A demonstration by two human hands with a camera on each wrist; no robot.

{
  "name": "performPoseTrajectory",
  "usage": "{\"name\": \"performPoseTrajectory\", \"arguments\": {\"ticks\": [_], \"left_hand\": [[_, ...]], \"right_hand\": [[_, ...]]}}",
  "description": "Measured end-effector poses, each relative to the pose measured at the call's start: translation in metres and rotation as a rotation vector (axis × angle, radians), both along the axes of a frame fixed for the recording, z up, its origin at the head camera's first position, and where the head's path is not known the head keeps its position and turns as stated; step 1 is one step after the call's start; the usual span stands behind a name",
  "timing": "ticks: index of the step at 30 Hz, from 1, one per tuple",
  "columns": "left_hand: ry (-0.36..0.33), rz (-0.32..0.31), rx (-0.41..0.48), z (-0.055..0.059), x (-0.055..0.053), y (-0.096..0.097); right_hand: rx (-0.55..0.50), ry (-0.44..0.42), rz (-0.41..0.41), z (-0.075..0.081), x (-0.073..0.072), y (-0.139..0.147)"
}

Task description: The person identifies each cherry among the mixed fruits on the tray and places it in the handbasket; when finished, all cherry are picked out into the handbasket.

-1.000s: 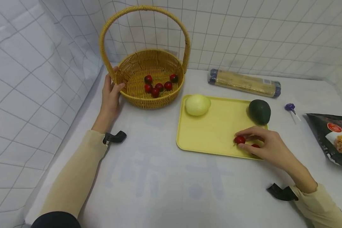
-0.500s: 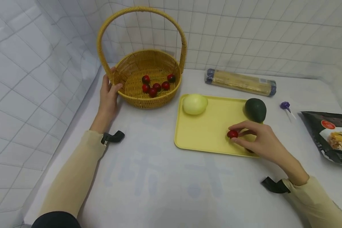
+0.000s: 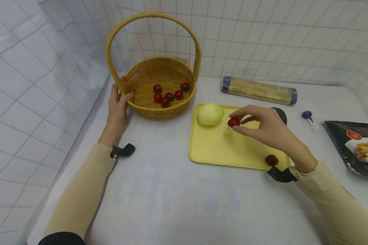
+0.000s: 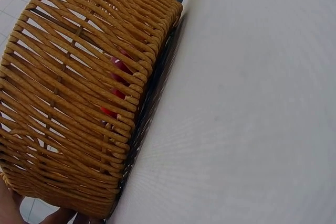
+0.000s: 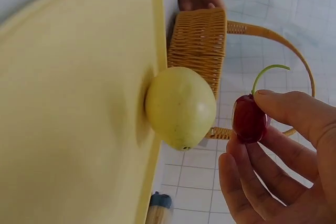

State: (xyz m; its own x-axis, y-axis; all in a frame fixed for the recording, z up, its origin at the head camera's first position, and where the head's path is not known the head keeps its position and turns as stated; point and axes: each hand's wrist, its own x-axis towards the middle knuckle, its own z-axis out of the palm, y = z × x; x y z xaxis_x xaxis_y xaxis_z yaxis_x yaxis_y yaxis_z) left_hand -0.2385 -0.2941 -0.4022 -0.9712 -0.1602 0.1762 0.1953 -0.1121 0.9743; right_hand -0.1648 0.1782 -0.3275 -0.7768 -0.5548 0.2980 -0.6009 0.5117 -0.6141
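My right hand (image 3: pixel 263 124) pinches a dark red cherry (image 3: pixel 234 122) between thumb and fingertips, over the yellow tray (image 3: pixel 214 149). In the right wrist view a curved green stem rises from this cherry (image 5: pixel 250 119). A pale yellow-green round fruit (image 3: pixel 210 114) lies at the tray's left end. Another cherry (image 3: pixel 271 160) rests near its front right corner. My left hand (image 3: pixel 118 109) grips the left side of a wicker basket (image 3: pixel 164 114), thumb over the rim. Several cherries (image 3: pixel 165 102) lie inside the basket.
A dark green avocado-like fruit (image 3: pixel 280 114) is partly hidden behind my right hand. Behind the tray lies a gold roll with blue ends (image 3: pixel 257 91). To the right are a purple-wrapped lollipop (image 3: pixel 307 115) and a black food packet (image 3: pixel 355 146). The basket's tall handle (image 3: pixel 153 15) arches upward.
My right hand has lifted the cherry and carried it left and away from me across the tray, uncovering the other cherry. My left hand stays on the basket.
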Motion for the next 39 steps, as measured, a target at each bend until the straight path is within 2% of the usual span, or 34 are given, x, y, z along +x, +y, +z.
{"name": "performPoseTrajectory", "arguments": {"ticks": [15,19,23,26,31,39], "left_hand": [[0.002,0.003,-0.012,-0.007,0.004,-0.005],[-0.002,0.002,-0.014,-0.006,0.005,-0.005],[0.006,0.009,-0.027,-0.003,0.006,-0.007],[0.014,0.013,-0.021,-0.002,0.006,-0.009],[0.016,0.003,-0.02,-0.003,0.004,-0.007],[0.031,-0.01,-0.002,-0.003,0.0,-0.004]], "right_hand": [[-0.069,-0.026,0.038,0.015,-0.05,-0.083],[-0.088,-0.032,0.028,0.017,-0.062,-0.107],[-0.132,-0.074,-0.006,0.019,-0.075,-0.137],[-0.166,-0.119,-0.031,0.017,-0.087,-0.16],[-0.178,-0.125,-0.07,0.009,-0.103,-0.186],[-0.081,-0.14,-0.13,-0.003,-0.123,-0.206]]}}
